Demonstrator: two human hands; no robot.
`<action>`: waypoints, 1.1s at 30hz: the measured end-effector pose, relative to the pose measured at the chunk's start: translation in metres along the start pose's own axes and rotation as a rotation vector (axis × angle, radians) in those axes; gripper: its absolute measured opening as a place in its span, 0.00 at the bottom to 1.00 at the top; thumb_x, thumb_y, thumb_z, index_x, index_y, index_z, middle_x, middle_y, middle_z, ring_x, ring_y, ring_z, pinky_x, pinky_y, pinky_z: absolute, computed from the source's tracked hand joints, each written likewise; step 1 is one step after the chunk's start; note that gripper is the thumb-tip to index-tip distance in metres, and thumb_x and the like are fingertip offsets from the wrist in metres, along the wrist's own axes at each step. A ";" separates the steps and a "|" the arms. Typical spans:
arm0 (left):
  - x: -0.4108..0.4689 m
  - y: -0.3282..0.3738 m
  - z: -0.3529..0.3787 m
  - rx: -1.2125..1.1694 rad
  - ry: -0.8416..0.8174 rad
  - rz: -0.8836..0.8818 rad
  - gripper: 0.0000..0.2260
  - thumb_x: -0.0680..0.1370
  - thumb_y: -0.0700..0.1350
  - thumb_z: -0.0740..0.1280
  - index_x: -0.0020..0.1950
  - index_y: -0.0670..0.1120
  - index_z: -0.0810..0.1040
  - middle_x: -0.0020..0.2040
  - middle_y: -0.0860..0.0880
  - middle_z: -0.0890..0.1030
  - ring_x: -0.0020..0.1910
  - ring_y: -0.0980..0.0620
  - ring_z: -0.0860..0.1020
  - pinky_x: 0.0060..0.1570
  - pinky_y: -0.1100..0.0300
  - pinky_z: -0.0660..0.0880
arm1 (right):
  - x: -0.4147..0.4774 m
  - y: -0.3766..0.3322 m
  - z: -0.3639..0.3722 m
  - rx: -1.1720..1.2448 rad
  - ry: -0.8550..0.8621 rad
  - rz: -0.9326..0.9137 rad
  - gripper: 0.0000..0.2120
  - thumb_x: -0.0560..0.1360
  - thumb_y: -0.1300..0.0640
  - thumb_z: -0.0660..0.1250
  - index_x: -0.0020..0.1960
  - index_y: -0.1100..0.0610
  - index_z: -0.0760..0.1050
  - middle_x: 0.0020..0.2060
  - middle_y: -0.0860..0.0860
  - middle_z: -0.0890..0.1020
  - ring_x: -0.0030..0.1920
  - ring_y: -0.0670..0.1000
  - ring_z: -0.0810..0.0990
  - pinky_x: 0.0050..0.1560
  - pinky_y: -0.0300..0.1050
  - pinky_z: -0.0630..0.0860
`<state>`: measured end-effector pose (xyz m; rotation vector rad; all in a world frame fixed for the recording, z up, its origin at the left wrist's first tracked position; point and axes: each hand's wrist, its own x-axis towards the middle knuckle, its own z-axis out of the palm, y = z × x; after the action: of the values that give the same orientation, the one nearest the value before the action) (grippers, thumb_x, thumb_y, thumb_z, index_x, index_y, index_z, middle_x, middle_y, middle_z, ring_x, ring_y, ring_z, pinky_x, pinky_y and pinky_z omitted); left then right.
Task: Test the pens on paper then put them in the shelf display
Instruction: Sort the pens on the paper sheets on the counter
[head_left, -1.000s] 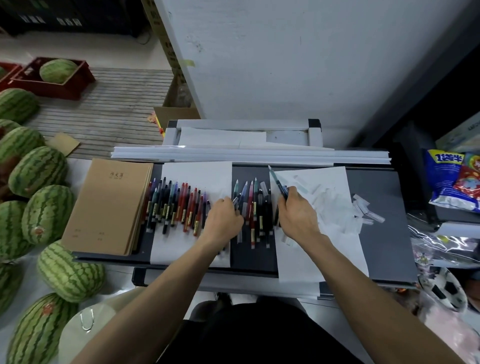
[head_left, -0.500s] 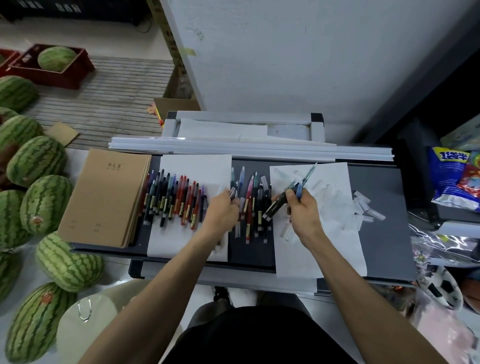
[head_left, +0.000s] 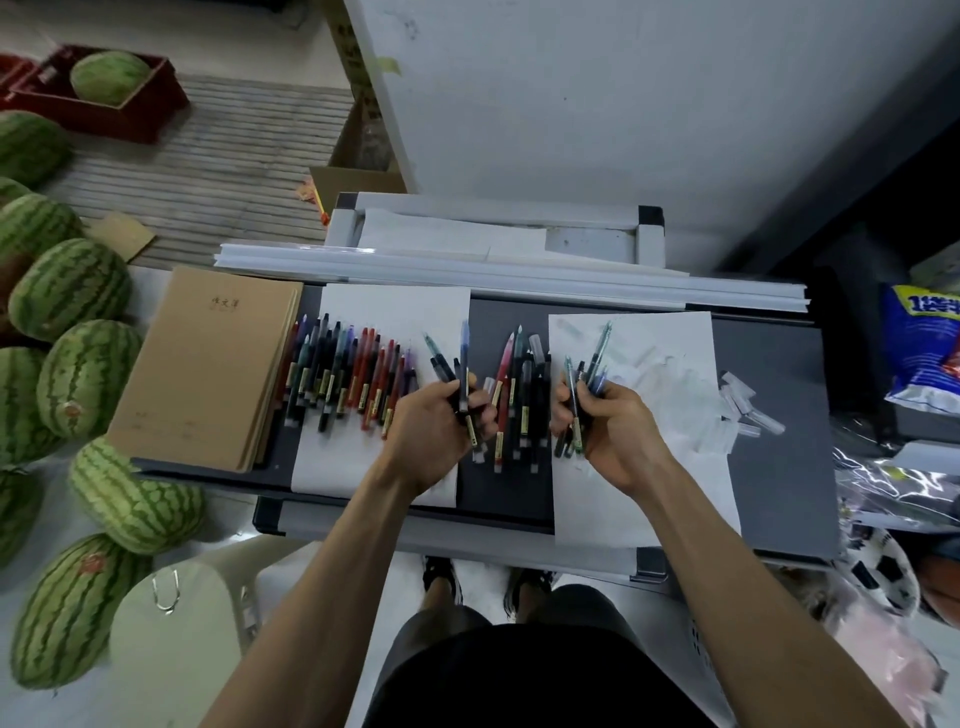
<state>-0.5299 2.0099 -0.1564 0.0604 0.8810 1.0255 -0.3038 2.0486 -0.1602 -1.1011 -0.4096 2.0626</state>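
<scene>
The dark grey bench (head_left: 769, 395) runs left to right. Striped watermelons (head_left: 70, 293) lie on the floor past its left end. A stack of brown notebooks (head_left: 208, 364) occupies the bench's left end.

Two white paper sheets lie on the bench. The left sheet (head_left: 395, 317) is beside the notebooks. The right sheet (head_left: 670, 343) is right of centre.

The left hand (head_left: 431, 431) is over the left sheet's right edge, fingers curled round a first pen bundle (head_left: 464, 364) that points toward the far edge. The right hand (head_left: 618, 431) is over the right sheet's left edge, gripping a second pen bundle (head_left: 597, 358).

A pen row (head_left: 343, 374) lies across the left sheet. Loose pens (head_left: 519, 395) lie on the bare bench between the sheets. Clear caps (head_left: 743, 405) lie just past the right sheet's right edge.
</scene>
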 end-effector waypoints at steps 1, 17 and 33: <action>-0.001 -0.002 0.002 -0.009 0.008 0.001 0.07 0.81 0.43 0.58 0.49 0.43 0.73 0.39 0.47 0.70 0.38 0.48 0.71 0.44 0.53 0.69 | 0.000 0.002 0.001 0.042 -0.029 0.028 0.11 0.85 0.66 0.56 0.62 0.66 0.74 0.42 0.54 0.76 0.36 0.52 0.71 0.42 0.47 0.72; 0.001 -0.041 0.020 0.507 0.205 0.232 0.25 0.82 0.64 0.64 0.36 0.50 0.59 0.30 0.47 0.54 0.27 0.50 0.52 0.27 0.57 0.53 | -0.006 0.022 0.020 -0.283 0.150 -0.173 0.27 0.80 0.46 0.72 0.31 0.51 0.59 0.26 0.51 0.57 0.25 0.50 0.52 0.27 0.40 0.54; -0.029 -0.015 -0.060 0.781 0.540 0.996 0.19 0.81 0.46 0.70 0.31 0.50 0.72 0.25 0.54 0.72 0.23 0.52 0.71 0.25 0.56 0.70 | 0.006 0.113 0.104 -0.379 0.455 -0.664 0.25 0.80 0.50 0.71 0.32 0.58 0.63 0.25 0.59 0.63 0.24 0.61 0.61 0.24 0.55 0.62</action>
<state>-0.5650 1.9589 -0.1847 1.0006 1.7965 1.5739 -0.4427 1.9842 -0.1692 -1.3774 -0.8221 1.1422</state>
